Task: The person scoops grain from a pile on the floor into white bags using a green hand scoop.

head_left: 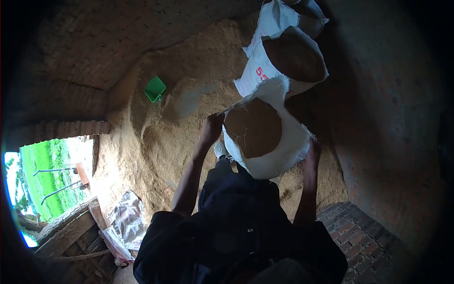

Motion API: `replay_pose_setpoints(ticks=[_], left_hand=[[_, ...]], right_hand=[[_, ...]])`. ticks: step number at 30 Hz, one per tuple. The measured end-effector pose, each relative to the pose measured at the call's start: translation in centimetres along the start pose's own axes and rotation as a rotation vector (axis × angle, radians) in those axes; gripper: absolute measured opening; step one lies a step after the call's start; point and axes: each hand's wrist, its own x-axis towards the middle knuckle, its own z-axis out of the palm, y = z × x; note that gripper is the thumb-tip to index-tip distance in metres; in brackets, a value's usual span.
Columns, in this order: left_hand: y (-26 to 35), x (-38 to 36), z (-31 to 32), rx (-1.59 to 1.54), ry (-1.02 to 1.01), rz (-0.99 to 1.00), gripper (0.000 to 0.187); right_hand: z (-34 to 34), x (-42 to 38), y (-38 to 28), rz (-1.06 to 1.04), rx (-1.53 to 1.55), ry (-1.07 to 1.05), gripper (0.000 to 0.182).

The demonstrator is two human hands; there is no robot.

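Observation:
In front of my legs stands a white woven sack (294, 135) with its mouth open upward. Brown, grainy material (257, 128), like husks or sawdust, fills it to somewhere below the rim. My left hand (213, 128) is closed on the left edge of the sack's mouth. On the opposite side, my right hand (312, 150) grips the frayed right edge. The rim is pulled wide between both hands. Touching or nearly touching its far side is another open sack (253, 73), with red print and the same brown filling.
Further sacks (276, 19) stand behind, along the right wall. A green dustpan-like scoop (154, 89) lies on the large brown heap (156, 128). Crumpled empty sacks (127, 220) lie lower left, near a doorway with a handled cart (81, 175) outside. Bricks (354, 232) cover the floor lower right.

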Motion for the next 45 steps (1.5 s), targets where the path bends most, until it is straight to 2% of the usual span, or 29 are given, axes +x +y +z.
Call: replay_pose_setpoints(ticks=[1,3,5,7,9,11,12,13,14,16,17,19,20,21,22,23,24,25,26,27,29,31,33,35,37,40,43,44,45], left_hand=[[1.6,0.2,-1.6,0.003,0.015,0.011,0.038],[2.6,-1.7,-4.3,-0.024,-0.034,-0.209,0.038],[3.1,-2.1,-5.4,0.038,-0.041,-0.240,0.039],[1.4,-1.7,-4.5,0.092,-0.088,-0.293,0.041],[-4.1,-0.5,-0.1,0.109,-0.156,-0.229,0.038],[-8.9,0.2,4.4,0.234,0.007,-0.043,0.033],[-8.5,0.3,5.1,0.182,-0.008,0.101,0.028],[-5.2,-0.7,4.3,0.225,0.049,0.156,0.030],[-4.0,-0.2,3.1,0.153,0.114,0.100,0.032],[-1.4,-2.2,0.2,-0.060,0.121,-0.151,0.040],[-1.1,-2.9,-0.8,-0.080,0.092,-0.201,0.040],[0.6,-3.9,-1.8,-0.064,-0.014,-0.273,0.040],[0.5,-3.1,-1.5,-0.070,-0.013,-0.267,0.040],[-0.1,-2.5,-1.1,0.068,-0.020,-0.276,0.039],[-0.8,-2.2,-0.7,0.207,-0.031,-0.289,0.039],[-1.9,-1.6,0.2,0.206,-0.038,-0.296,0.039],[-3.4,-0.9,1.3,0.295,-0.065,-0.300,0.038],[-4.2,-0.3,1.9,0.384,-0.087,-0.299,0.038],[-5.1,0.3,2.0,0.275,-0.155,-0.312,0.036],[-4.8,0.8,1.8,0.277,-0.149,-0.308,0.036],[-3.3,0.5,1.3,0.437,-0.114,-0.277,0.035],[-2.3,0.5,0.8,0.406,-0.147,-0.289,0.036],[-1.9,0.5,0.9,0.493,-0.096,-0.293,0.038],[-1.2,0.5,1.3,0.514,-0.072,-0.291,0.038],[-0.9,0.6,1.8,0.534,-0.036,-0.292,0.037],[-0.5,0.8,2.0,0.528,-0.046,-0.209,0.035],[-0.8,1.3,2.0,0.547,-0.042,-0.175,0.034],[-0.9,1.2,1.8,0.540,-0.020,-0.145,0.033],[-1.1,1.1,1.9,0.534,-0.011,-0.154,0.033]], right_hand=[[-0.2,0.4,-2.1,-0.012,0.012,-0.006,0.044],[-4.1,-1.4,-6.8,-0.043,-0.112,-0.167,0.045],[-5.0,-2.8,-10.1,-0.045,-0.158,-0.122,0.048],[-5.9,-1.4,-6.6,-0.022,-0.315,-0.207,0.050],[-3.8,-0.3,-2.6,0.109,-0.746,-0.123,0.048],[-2.7,3.2,9.6,0.098,-0.733,-0.132,0.051],[-2.7,2.7,8.1,0.089,-0.729,-0.121,0.051],[-1.1,3.0,4.3,-0.053,-0.535,-0.131,0.048],[-1.4,1.4,1.6,-0.154,-0.362,-0.159,0.044],[-4.3,0.0,-1.3,-0.107,-0.368,-0.186,0.040],[-4.7,0.2,-2.6,-0.078,-0.341,-0.193,0.036],[-7.0,0.2,-5.6,-0.074,-0.603,-0.129,0.034],[-7.0,0.8,-4.8,-0.140,-0.560,-0.091,0.037],[-7.0,1.1,-2.9,-0.198,-0.517,-0.058,0.039],[-6.8,2.1,-0.7,-0.151,-0.682,-0.032,0.040],[-6.3,3.5,1.8,-0.102,-0.848,-0.008,0.042],[-5.8,4.4,4.0,-0.094,-0.984,-0.075,0.040],[-5.5,4.0,3.9,-0.090,-0.985,-0.075,0.040],[-4.4,3.9,3.8,-0.073,-1.060,-0.026,0.037],[-3.2,3.5,3.1,-0.053,-1.133,0.024,0.035],[-1.5,1.1,-0.7,-0.090,-1.084,0.094,0.030],[0.9,-1.3,-5.2,-0.825,-1.087,0.310,0.025],[3.7,-2.8,-5.8,-1.106,-0.647,-0.034,0.019],[6.4,-3.5,-2.9,-0.732,-0.463,-0.706,0.022],[9.0,-3.0,1.4,-0.478,-0.734,-1.081,0.031],[13.5,3.4,14.1,-0.385,-1.363,-1.449,0.056],[13.4,4.1,7.7,-0.195,-1.636,-0.819,0.085],[13.8,4.3,5.0,-0.070,-1.471,-0.670,0.092],[13.2,4.5,2.8,-0.229,-1.426,-0.557,0.090]])
